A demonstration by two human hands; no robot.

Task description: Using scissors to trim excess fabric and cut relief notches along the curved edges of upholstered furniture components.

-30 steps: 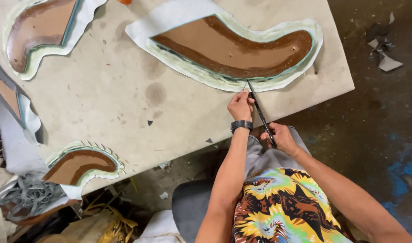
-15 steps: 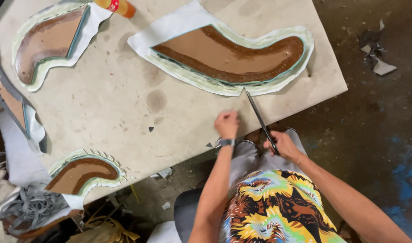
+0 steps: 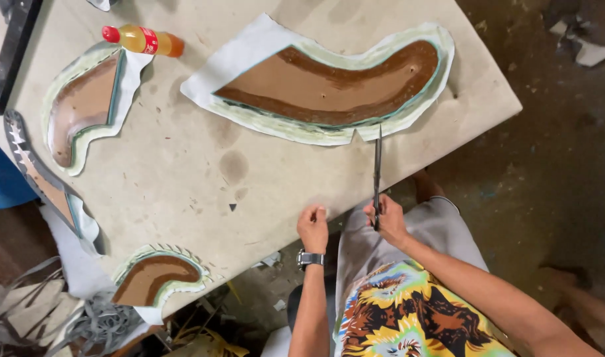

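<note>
Two bare hands work at the near edge of the table (image 3: pixel 183 165): the right hand (image 3: pixel 385 221) has its fingers wrapped round the handles of long dark scissors (image 3: pixel 378 168), whose blades point away and touch the lower margin of the large brown curved piece (image 3: pixel 335 86), right at a small notch in its pale trim. The left hand (image 3: pixel 313 228), with a watch at its wrist, rests loosely curled on the table edge and holds nothing. That big piece lies flat across the far middle of the table; it looks thin, fairly stiff in the brown core and softer at the whitish border, probably light, and best steadied by pressing on the margin beside the cut. Around it lie a smaller brown piece (image 3: pixel 84 109) at the left, another (image 3: pixel 153 277) near the front corner, and an orange bottle (image 3: pixel 144 41) lying just beside the first. Nothing lies between the hands and the cut.
</note>
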